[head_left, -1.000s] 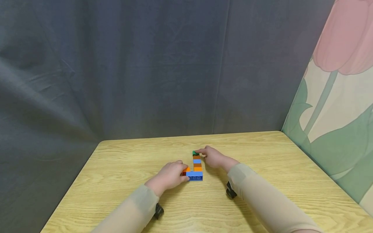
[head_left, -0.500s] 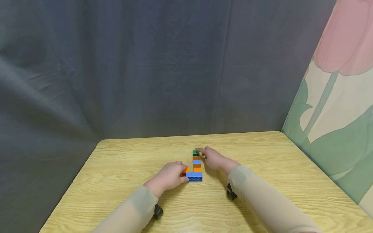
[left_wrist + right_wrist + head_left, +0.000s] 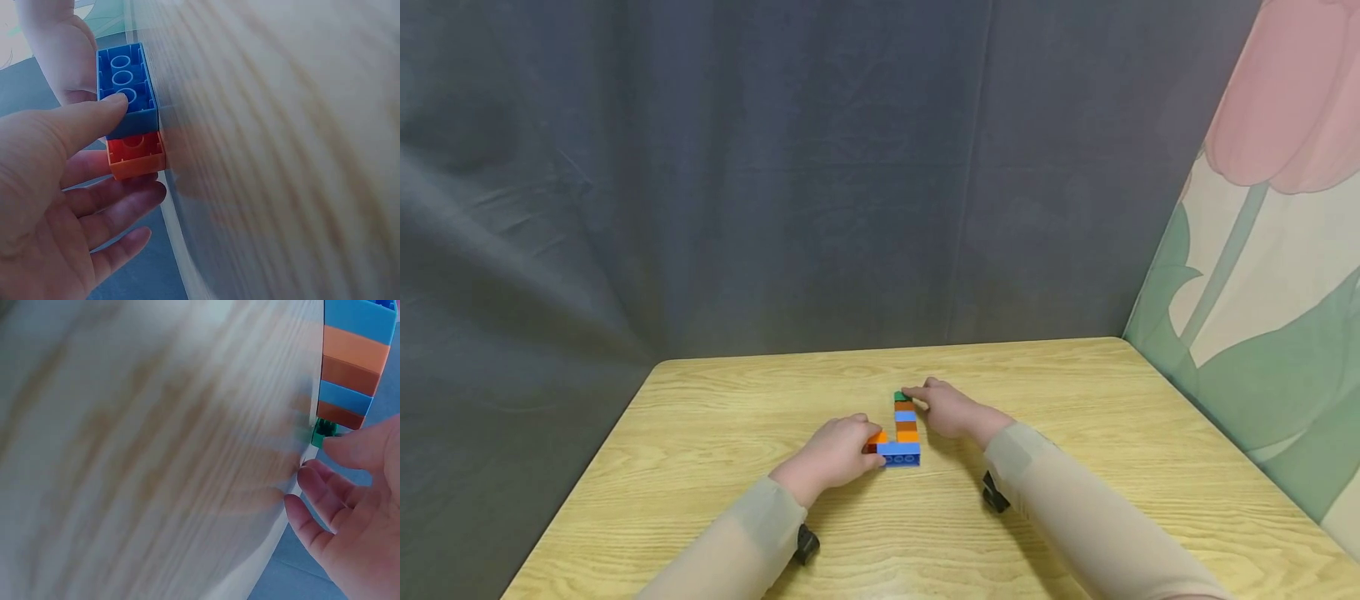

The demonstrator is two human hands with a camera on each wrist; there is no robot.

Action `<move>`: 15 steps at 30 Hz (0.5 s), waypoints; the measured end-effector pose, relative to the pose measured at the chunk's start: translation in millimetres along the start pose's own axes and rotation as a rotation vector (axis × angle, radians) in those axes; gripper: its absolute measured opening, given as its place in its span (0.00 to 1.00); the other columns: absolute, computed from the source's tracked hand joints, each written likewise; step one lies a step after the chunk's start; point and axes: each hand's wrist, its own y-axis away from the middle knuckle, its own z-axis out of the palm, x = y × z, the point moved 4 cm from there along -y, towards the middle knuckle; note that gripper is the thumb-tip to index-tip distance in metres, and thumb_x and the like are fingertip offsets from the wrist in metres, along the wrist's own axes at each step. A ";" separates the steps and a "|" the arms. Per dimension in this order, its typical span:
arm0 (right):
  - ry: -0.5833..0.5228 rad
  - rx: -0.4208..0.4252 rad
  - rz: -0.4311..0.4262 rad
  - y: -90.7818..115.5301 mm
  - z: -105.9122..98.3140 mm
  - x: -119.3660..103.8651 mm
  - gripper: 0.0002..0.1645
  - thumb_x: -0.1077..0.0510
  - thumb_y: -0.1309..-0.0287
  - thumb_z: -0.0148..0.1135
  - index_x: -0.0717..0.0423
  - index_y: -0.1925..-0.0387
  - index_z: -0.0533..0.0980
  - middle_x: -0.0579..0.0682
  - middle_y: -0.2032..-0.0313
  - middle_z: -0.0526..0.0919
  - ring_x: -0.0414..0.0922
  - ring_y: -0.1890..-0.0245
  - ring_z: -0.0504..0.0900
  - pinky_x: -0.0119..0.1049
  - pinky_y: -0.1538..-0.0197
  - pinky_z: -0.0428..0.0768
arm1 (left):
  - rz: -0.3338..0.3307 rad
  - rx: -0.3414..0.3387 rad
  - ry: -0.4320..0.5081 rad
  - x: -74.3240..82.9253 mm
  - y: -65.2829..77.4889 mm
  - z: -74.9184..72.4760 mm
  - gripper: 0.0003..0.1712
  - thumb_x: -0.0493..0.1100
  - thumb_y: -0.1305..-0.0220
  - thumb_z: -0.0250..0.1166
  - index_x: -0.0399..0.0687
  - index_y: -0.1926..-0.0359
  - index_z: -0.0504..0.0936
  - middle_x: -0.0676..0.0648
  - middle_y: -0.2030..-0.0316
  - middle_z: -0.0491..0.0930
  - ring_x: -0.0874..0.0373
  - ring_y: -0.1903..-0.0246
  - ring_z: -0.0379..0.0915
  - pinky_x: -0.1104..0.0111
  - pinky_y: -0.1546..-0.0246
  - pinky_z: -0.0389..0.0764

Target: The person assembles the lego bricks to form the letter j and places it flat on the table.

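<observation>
A row of joined toy building bricks lies on its side on the wooden table (image 3: 715, 483). A large blue brick (image 3: 899, 455) forms the near end, its hollow underside facing me. Orange, brown and smaller blue bricks (image 3: 906, 416) run away from it to a green brick (image 3: 900, 397) at the far end. My left hand (image 3: 833, 452) pinches the near end, thumb on the blue brick's underside, fingers behind an orange brick (image 3: 136, 161) in the left wrist view. My right hand (image 3: 953, 408) holds the green brick (image 3: 324, 432) between thumb and index finger, other fingers bent.
A dark cloth (image 3: 820, 183) hangs behind the table's far edge, and a tulip-patterned panel (image 3: 1285, 275) stands at the right. Black wrist cameras (image 3: 996, 492) sit under both sleeves.
My right index finger rose slightly off the green brick, then came down on it again. The row of bricks has shifted very slightly left. My left hand has kept its grip.
</observation>
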 end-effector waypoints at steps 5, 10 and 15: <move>0.008 0.003 0.017 1.1 0.5 0.4 0.29 0.64 0.29 0.53 0.50 0.28 0.66 0.50 0.59 0.71 0.47 0.59 0.72 0.44 0.51 0.75 | 0.007 0.005 -0.002 0.4 1.3 0.2 0.27 0.53 0.37 0.70 0.42 0.42 0.82 0.50 0.56 0.79 0.59 0.65 0.73 0.61 0.53 0.76; -0.001 0.008 0.023 2.2 -1.0 -1.2 0.29 0.64 0.29 0.53 0.51 0.29 0.67 0.50 0.61 0.71 0.47 0.62 0.70 0.43 0.54 0.74 | 0.011 0.006 -0.001 0.6 1.9 0.0 0.27 0.54 0.38 0.70 0.43 0.43 0.82 0.50 0.56 0.80 0.58 0.63 0.74 0.59 0.52 0.76; -0.003 0.021 0.010 2.7 -1.2 -2.7 0.29 0.65 0.30 0.54 0.52 0.29 0.67 0.50 0.62 0.71 0.46 0.64 0.69 0.42 0.56 0.74 | 0.003 0.002 0.001 0.8 2.5 -0.4 0.28 0.54 0.38 0.71 0.43 0.43 0.82 0.51 0.57 0.79 0.59 0.65 0.72 0.61 0.53 0.76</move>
